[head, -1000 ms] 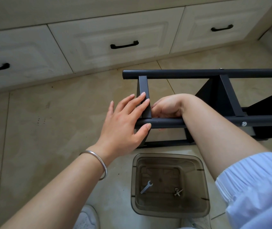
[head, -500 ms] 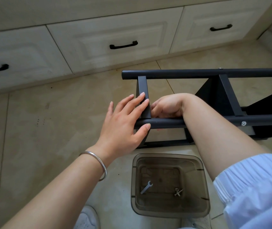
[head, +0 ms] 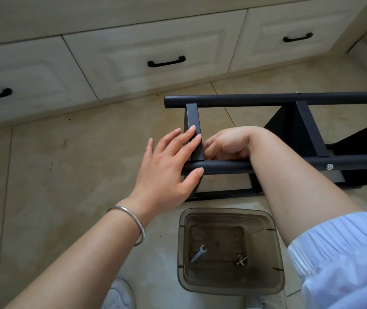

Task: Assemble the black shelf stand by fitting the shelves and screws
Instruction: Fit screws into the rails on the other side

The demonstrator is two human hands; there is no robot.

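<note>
Down at the bottom of the frame a smoky clear plastic bin [head: 229, 250] is sitting on the tile floor [head: 55, 175], with a small wrench [head: 198, 254] and a bit of loose hardware [head: 241, 260] lying in the bottom. A white shoe [head: 117, 295] is peeking in at lower center.

Just above that, in the middle, the left hand [head: 167, 168] is lying flat with its fingers spread across the short crossbar [head: 194, 132] and the thumb resting on the near tube [head: 278, 165] of the black shelf stand [head: 289, 139], which is lying on its side on the floor, running off the right edge. The right hand [head: 225, 143] is reaching inside the frame just right of that crossbar, fingers curled under; can't tell if its grip is pinching anything. A screw [head: 329, 167] is sitting in the near tube at right.

Cream drawers [head: 155, 47] with black handles are running along the top.
</note>
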